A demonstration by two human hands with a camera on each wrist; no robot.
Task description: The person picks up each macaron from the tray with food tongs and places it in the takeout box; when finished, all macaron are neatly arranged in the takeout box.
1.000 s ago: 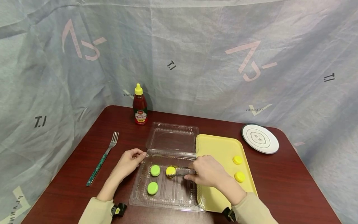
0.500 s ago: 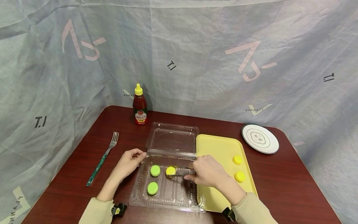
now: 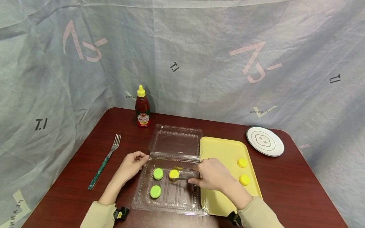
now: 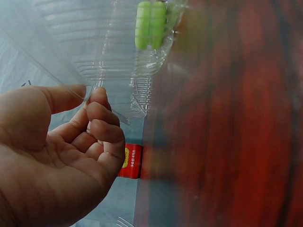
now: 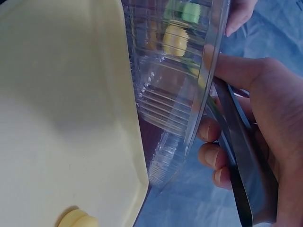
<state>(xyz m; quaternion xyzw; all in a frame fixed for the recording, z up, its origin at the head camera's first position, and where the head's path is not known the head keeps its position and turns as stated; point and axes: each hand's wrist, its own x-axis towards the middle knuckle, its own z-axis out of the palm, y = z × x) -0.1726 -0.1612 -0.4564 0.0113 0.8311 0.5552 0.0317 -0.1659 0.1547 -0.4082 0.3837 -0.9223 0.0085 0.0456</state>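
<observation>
My left hand (image 3: pixel 134 164) pinches the left rim of a clear plastic clamshell box (image 3: pixel 171 202) between thumb and fingers, near the hinge. My right hand (image 3: pixel 212 174) grips a pair of metal tongs (image 5: pixel 244 156), reaching in over the box's right side. The tongs' tips are around a yellow macaron (image 3: pixel 174 174) sitting on the box floor; the far arm stands a little apart from it. To its left in the box are a green macaron (image 3: pixel 158 173) and, nearer the front, a second green macaron (image 3: pixel 155 191).
A yellow tray (image 3: pixel 222 148) adjoins the box's right side, with two yellow macarons (image 3: pixel 244 180) on its right part. A white plate (image 3: pixel 265 141) lies back right, a ketchup bottle (image 3: pixel 143 107) stands behind the lid, and a fork (image 3: pixel 104 162) lies at left.
The far arm of the tongs has moved slightly away from the yellow macaron, so the tips stand wider apart. Left hand, box and the other macarons stay in place.
</observation>
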